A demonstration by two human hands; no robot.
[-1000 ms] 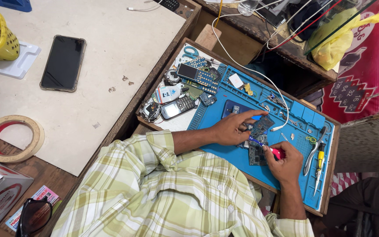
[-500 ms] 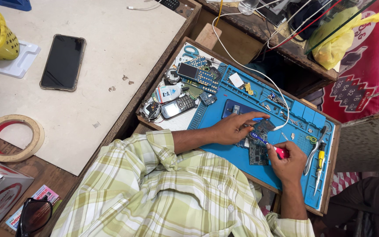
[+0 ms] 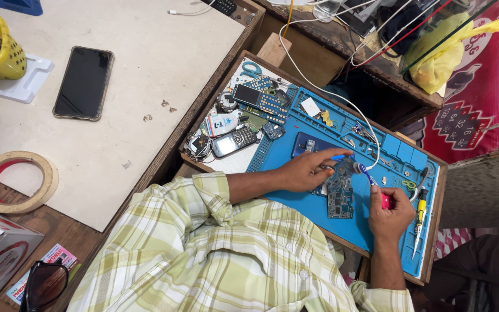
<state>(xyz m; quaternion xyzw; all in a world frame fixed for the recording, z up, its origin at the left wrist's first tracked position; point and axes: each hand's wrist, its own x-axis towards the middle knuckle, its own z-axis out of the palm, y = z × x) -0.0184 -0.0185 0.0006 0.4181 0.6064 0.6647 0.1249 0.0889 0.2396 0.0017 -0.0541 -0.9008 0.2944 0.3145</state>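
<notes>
1. While the forearms are reaching away from the plaid shirt (image 3: 215,254) over a blue repair mat (image 3: 295,199), the right hand (image 3: 391,211) is sitting nearest, wrist bent upward at the mat's right part.
2. Its fingers are curling tightly together around the pink handle of a small brush (image 3: 373,184), whose blue neck is slanting up and left toward the circuit board (image 3: 340,193).
3. The left hand (image 3: 307,170) is lying palm down just left of the board, with its sleeve rolled to the elbow.
4. Its fingers are stretching out loosely, slightly spread, and the fingertips are pressing on the board's upper end; whether they are pinching the small blue tool (image 3: 338,156) at their tips is something I cannot tell.
5. The circuit board is lying flat on the mat, between the two hands and touching the left one.
6. A yellow-handled screwdriver (image 3: 419,222) is resting along the mat's right edge, just beside the right hand.
7. Farther off, a keypad phone (image 3: 235,141) and loose phone parts are crowding the tray's left end.
8. A white cable (image 3: 324,86) is running from the mat toward the far shelf.
9. Well apart on the pale table (image 3: 145,75), a black smartphone (image 3: 83,82) is lying face up, with a tape roll (image 3: 12,181) nearer the edge.
</notes>
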